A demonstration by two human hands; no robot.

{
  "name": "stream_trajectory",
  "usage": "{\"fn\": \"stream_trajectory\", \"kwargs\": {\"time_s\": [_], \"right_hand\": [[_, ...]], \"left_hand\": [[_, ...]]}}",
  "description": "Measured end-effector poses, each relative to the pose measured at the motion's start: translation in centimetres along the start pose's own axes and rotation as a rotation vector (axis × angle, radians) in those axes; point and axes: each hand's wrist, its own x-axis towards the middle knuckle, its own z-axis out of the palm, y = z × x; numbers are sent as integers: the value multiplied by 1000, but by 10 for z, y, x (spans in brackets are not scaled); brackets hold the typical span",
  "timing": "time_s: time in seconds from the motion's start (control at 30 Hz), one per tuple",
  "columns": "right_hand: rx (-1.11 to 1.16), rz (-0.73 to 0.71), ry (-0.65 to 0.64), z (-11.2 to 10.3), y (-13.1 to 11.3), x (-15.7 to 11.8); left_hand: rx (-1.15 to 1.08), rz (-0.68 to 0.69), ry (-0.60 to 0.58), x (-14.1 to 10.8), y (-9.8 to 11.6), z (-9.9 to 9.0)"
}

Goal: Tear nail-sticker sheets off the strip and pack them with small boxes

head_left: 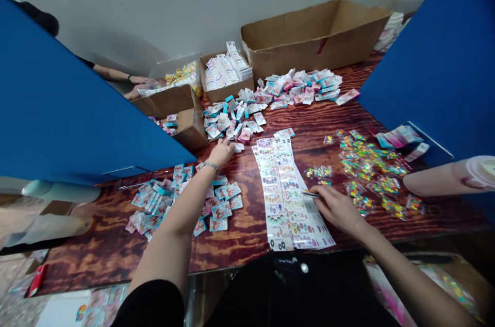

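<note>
My left hand point(222, 153) reaches to the near edge of a pile of small boxes point(232, 115); its fingers are bent near a white box, and whether they grip it is unclear. My right hand point(336, 207) is closed on a thin dark tool point(312, 194), over the right side of the printed sticker sheets point(286, 187). These long strips lie fanned in the middle of the table. Flat blue and pink packets point(220, 208) are heaped beside my left forearm. Small bags of colourful pieces point(367, 159) lie to the right of my right hand.
Cardboard boxes point(309, 53) stand along the back, one holding more sheets point(224, 71). Blue partitions point(77, 105) rise on both sides. A pale cylindrical bottle point(444, 177) is at the right. Beyond the left partition another person's hands point(139, 87) touch a bag.
</note>
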Motion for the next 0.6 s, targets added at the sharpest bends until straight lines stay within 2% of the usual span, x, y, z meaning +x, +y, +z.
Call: {"fn": "stream_trajectory", "kwargs": {"time_s": [0.13,0.27,0.37,0.43,0.5,0.57,0.6], "right_hand": [[49,-83,3,4,-13,10],[49,-140,10,9,-22,13],[39,-158,17,14,-21,11],[38,-167,11,18,-19,11],[41,-180,3,21,-17,12],[47,-202,-5,23,-17,16],[52,-217,-7,23,-18,19]], "left_hand": [[-19,0,8,0,6,2],[-68,-95,60,2,20,-6],[-116,-189,130,-15,43,-14],[-188,-249,192,-36,70,-12],[-596,-272,321,-59,101,-2],[-905,-292,323,-79,128,14],[-977,-326,314,-87,137,21]]}}
